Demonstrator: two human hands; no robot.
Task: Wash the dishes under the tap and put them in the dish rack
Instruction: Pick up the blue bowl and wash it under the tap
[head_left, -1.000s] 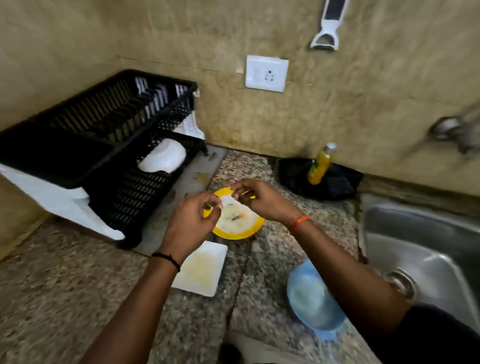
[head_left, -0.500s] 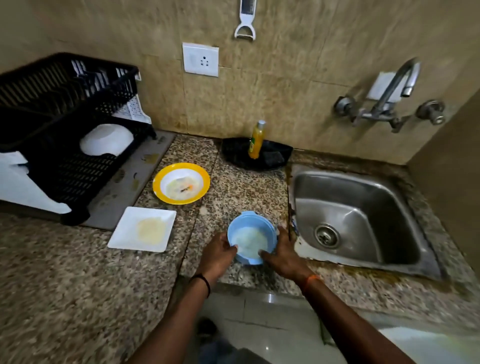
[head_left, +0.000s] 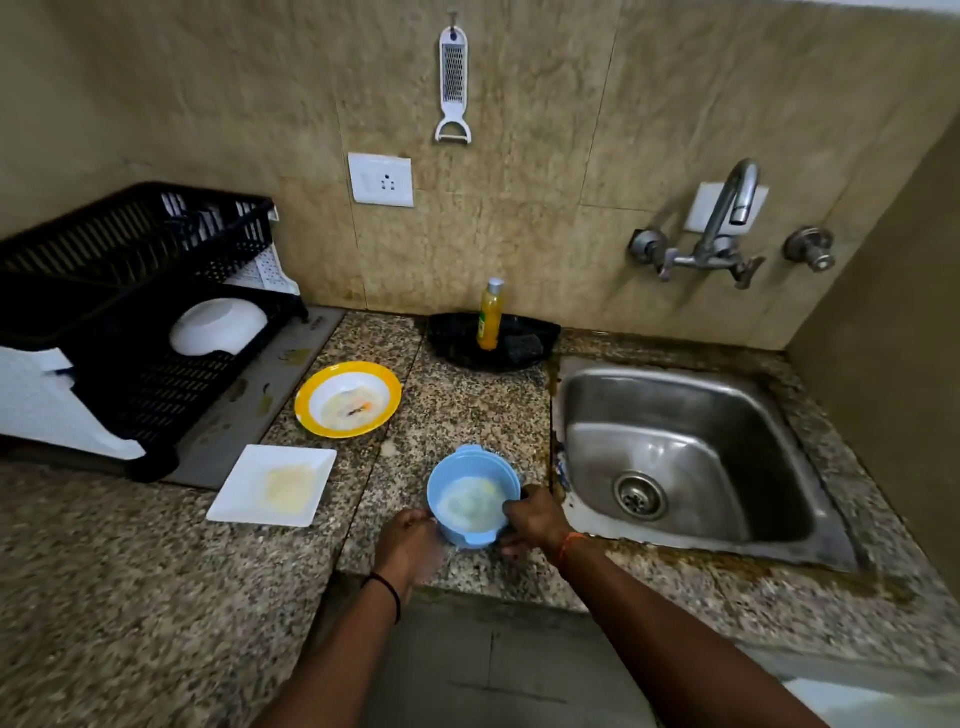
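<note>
Both hands gripped a blue bowl near the counter's front edge

Left hand (head_left: 410, 538) clasped the blue bowl (head_left: 472, 496) on its left side, fingers curled against the wall; right hand (head_left: 535, 519) closed over the right rim. Between them the bowl sat on the granite counter (head_left: 130, 571), smeared inside, just left of the sink (head_left: 691, 457). A yellow-rimmed plate (head_left: 348, 400) and white square plate (head_left: 272, 486) lay further left, near the black dish rack (head_left: 130, 312)

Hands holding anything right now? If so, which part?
Both hands grip the blue bowl by opposite sides of its rim: left hand on the left, right hand on the right.
</note>
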